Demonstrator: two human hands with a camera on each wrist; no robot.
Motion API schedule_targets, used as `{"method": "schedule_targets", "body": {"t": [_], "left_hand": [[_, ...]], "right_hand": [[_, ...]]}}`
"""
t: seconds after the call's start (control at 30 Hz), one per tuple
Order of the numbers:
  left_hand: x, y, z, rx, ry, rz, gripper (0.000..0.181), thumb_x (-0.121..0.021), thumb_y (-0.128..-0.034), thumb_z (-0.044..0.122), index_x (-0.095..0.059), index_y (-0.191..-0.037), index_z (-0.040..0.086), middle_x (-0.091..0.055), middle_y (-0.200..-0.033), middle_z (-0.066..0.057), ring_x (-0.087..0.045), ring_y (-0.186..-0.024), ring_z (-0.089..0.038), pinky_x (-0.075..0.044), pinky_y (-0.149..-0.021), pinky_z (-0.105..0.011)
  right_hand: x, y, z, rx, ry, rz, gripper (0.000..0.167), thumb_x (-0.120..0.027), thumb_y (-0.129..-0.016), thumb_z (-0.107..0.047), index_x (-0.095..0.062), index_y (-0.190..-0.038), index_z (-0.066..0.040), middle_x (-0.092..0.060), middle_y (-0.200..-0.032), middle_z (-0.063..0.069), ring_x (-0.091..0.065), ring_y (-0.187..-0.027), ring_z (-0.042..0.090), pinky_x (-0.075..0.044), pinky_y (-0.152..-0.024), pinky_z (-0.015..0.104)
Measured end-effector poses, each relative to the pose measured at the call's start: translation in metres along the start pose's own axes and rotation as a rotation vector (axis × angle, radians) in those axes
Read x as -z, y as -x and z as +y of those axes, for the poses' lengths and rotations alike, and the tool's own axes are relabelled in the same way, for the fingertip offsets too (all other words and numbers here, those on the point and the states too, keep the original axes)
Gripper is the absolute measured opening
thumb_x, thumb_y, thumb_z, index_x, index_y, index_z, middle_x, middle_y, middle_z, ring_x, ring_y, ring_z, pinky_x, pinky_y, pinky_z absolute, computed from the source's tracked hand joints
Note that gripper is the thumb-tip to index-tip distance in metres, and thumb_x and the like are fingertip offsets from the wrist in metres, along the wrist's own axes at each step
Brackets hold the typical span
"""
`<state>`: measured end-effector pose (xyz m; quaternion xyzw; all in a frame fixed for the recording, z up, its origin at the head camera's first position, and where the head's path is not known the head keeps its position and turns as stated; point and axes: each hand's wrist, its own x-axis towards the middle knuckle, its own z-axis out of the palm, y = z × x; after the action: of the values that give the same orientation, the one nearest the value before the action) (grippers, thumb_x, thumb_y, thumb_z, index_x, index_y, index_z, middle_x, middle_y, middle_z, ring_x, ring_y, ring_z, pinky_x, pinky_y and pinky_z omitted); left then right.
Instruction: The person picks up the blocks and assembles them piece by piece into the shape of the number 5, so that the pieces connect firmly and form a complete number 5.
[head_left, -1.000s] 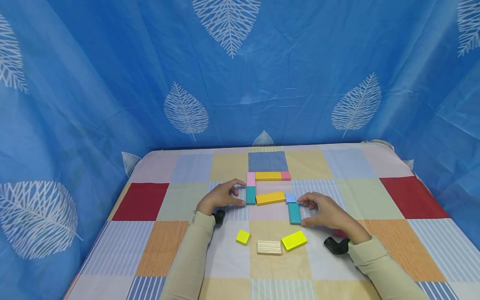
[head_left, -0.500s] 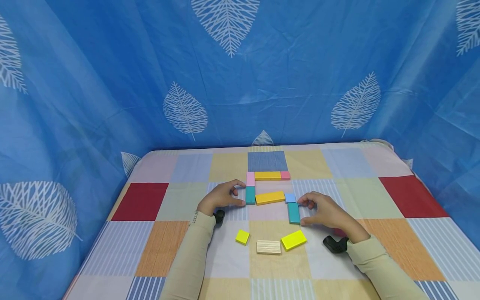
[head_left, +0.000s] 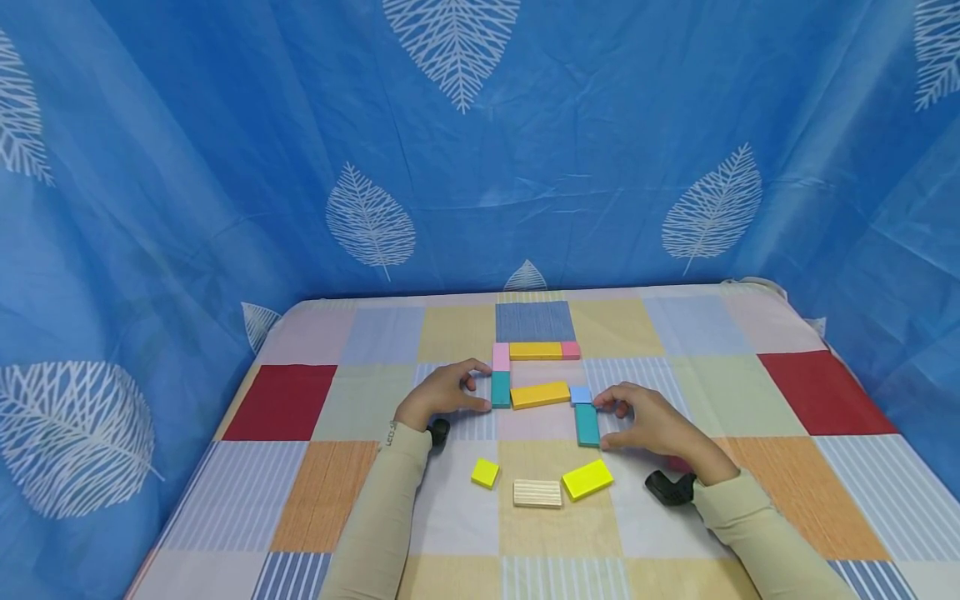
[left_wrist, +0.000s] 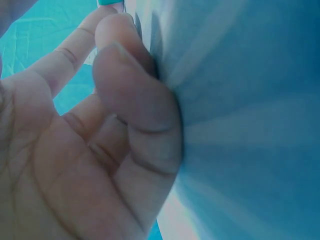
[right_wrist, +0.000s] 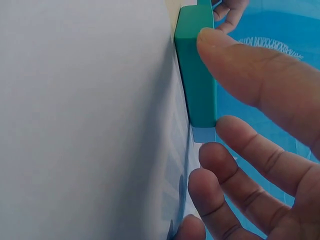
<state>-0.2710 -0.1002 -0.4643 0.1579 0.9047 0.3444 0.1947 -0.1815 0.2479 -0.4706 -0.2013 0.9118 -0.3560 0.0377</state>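
Observation:
Small flat blocks form an outline on the patchwork cloth. Down its left side lie a pink block (head_left: 501,357) and a teal block (head_left: 500,389). My left hand (head_left: 444,392) is beside these, index finger and thumb reaching their outer edge, other fingers folded under. On the right, a second teal block (head_left: 587,425) adjoins a small blue block (head_left: 581,395). Along this teal block's outer side, my right hand (head_left: 647,421) rests its thumb and index finger near opposite ends, as the right wrist view shows. An orange block (head_left: 540,395) bridges the two sides, slightly slanted.
A longer orange block (head_left: 536,351) and a small dark pink block (head_left: 571,350) make the far row. Nearer me lie a yellow square block (head_left: 485,473), a ridged wooden block (head_left: 537,494) and a yellow rectangular block (head_left: 588,480). A blue leaf-print curtain (head_left: 480,200) surrounds the table.

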Motion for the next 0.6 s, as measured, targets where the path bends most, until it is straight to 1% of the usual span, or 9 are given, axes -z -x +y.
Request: {"method": "schedule_targets", "body": {"t": [0.13,0.3,0.6], "left_hand": [[-0.0007,-0.0024,-0.0007,0.011,-0.014,0.001,0.06,-0.092,-0.0892,0.021,-0.066,-0.143,0.015,-0.058,-0.099,-0.004,-0.052,-0.089,-0.021,-0.043,-0.076,-0.03],[-0.0007,-0.0026,-0.0002,0.018,-0.006,0.001,0.06,-0.092,-0.0888,0.021,-0.066,-0.143,0.015,-0.058,-0.098,-0.004,-0.052,-0.088,-0.021,-0.043,-0.075,-0.031],[0.0002,-0.0006,0.0001,0.004,0.01,-0.001,0.059,-0.091,-0.0892,0.018,-0.066,-0.143,0.013,-0.057,-0.097,-0.004,-0.05,-0.086,-0.021,-0.042,-0.075,-0.03]], "right_hand": [[0.0013,-0.0007,-0.0005,-0.006,-0.007,-0.016,0.049,-0.099,-0.078,-0.014,-0.074,-0.118,0.0,-0.07,-0.111,0.005,-0.056,-0.091,0.016,-0.052,-0.082,0.032],[0.0014,-0.0015,-0.001,-0.016,-0.02,-0.041,0.049,-0.098,-0.08,-0.013,-0.074,-0.12,0.0,-0.069,-0.11,0.004,-0.054,-0.091,0.016,-0.051,-0.081,0.032],[0.0017,-0.0017,-0.0046,-0.037,-0.014,-0.065,0.05,-0.097,-0.08,-0.013,-0.074,-0.121,0.0,-0.066,-0.109,0.003,-0.052,-0.092,0.018,-0.049,-0.079,0.032]]}}
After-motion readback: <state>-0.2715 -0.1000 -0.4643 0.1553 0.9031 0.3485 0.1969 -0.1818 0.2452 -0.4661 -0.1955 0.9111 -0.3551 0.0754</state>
